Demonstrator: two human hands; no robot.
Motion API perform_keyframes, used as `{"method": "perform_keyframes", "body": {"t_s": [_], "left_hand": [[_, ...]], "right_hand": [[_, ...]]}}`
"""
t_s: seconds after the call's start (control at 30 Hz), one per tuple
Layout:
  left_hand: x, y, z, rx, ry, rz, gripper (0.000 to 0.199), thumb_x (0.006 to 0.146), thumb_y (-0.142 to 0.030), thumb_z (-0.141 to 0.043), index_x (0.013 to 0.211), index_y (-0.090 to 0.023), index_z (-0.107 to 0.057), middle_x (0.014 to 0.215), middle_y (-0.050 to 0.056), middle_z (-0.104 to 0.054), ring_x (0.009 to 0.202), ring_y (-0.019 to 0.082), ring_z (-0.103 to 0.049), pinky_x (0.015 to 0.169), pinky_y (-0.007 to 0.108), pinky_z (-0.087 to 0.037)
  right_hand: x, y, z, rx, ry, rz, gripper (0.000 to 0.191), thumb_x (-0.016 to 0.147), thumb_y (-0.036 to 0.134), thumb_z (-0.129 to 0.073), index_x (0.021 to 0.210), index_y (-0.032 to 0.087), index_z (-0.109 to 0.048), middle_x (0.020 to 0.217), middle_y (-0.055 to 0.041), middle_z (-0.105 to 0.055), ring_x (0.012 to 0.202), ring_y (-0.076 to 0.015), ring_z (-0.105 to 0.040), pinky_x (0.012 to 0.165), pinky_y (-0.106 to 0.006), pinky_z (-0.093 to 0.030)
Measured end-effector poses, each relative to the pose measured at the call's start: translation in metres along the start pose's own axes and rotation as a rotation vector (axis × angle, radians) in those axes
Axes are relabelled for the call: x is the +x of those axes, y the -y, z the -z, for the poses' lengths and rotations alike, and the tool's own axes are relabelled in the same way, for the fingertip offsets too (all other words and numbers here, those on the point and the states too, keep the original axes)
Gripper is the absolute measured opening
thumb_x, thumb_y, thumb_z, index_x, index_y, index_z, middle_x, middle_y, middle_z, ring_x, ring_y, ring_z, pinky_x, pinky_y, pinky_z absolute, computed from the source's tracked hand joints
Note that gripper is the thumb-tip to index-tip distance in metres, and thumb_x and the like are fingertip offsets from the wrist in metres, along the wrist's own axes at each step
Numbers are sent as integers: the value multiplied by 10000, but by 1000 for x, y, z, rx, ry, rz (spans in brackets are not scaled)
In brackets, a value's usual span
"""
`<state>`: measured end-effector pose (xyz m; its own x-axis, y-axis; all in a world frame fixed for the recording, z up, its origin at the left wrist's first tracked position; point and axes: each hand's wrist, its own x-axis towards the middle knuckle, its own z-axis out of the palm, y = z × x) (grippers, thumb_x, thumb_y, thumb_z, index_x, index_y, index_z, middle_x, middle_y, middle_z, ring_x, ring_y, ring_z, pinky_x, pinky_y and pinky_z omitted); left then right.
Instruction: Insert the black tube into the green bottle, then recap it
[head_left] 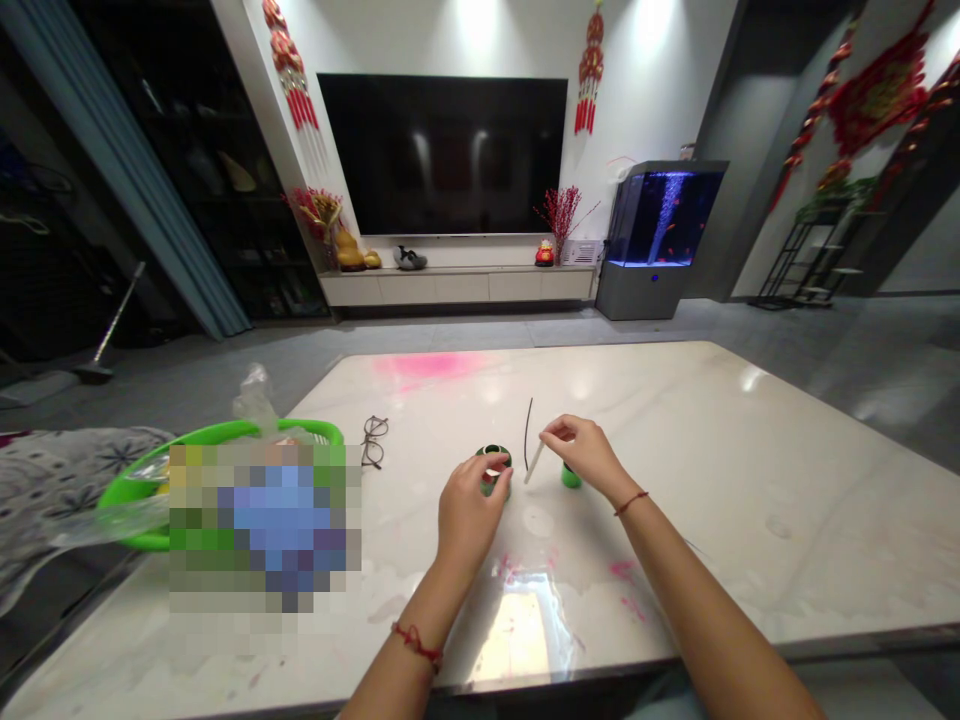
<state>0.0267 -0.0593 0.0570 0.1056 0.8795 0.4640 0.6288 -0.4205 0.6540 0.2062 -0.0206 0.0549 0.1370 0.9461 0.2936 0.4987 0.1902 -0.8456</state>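
Note:
My left hand is wrapped round a small green roll or jar standing on the pale marble table. Between the thumb and fingers of my right hand is a short whitish stick, its lower tip slanting down to the left near the tabletop. A small green object sits just beneath my right hand, partly hidden by it. Beyond the stick lies a thin dark strip. Both wrists wear red string bracelets.
Eyeglasses lie left of my hands. At the table's left is a green basket holding plastic bags, partly blurred. Pink stains mark the tabletop. Across the room are a television, a low cabinet and a lit fish tank.

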Motion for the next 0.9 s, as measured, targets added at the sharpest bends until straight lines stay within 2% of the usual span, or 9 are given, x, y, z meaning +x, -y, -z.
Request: {"method": "perform_keyframes", "body": {"t_s": [0.2, 0.5, 0.7, 0.9], "left_hand": [[-1, 3, -4, -41, 74, 95, 211, 764, -298, -530, 914, -212, -651, 880, 15, -682, 719, 138, -612, 719, 282, -478], [1, 10, -4, -83, 108, 161, 213, 711, -350, -579, 851, -231, -688, 853, 15, -700, 702, 163, -625, 704, 297, -488], [2, 13, -5, -161, 95, 210, 197, 704, -332, -582, 826, -228, -698, 813, 17, -704, 705, 168, -629, 702, 298, -495], [4, 12, -4, -195, 107, 266, 207, 707, -333, -579, 828, -215, -698, 811, 25, -705, 705, 170, -631, 696, 296, -496]], "right_hand": [[2, 4, 6, 375, 40, -105, 228, 614, 372, -646, 665, 151, -620, 646, -40, -646, 617, -147, -576, 646, -289, -445], [-2, 8, 15, 598, 45, -217, 315, 560, 424, -713, 698, 151, -643, 657, -27, -637, 631, -134, -577, 683, -288, -441], [-3, 7, 10, 706, 44, -275, 319, 545, 408, -730, 719, 157, -635, 676, -6, -630, 605, -106, -565, 675, -269, -437], [-8, 10, 2, 810, 102, -263, 336, 525, 349, -755, 777, 160, -637, 673, 18, -602, 582, -86, -550, 646, -248, -444]]}}
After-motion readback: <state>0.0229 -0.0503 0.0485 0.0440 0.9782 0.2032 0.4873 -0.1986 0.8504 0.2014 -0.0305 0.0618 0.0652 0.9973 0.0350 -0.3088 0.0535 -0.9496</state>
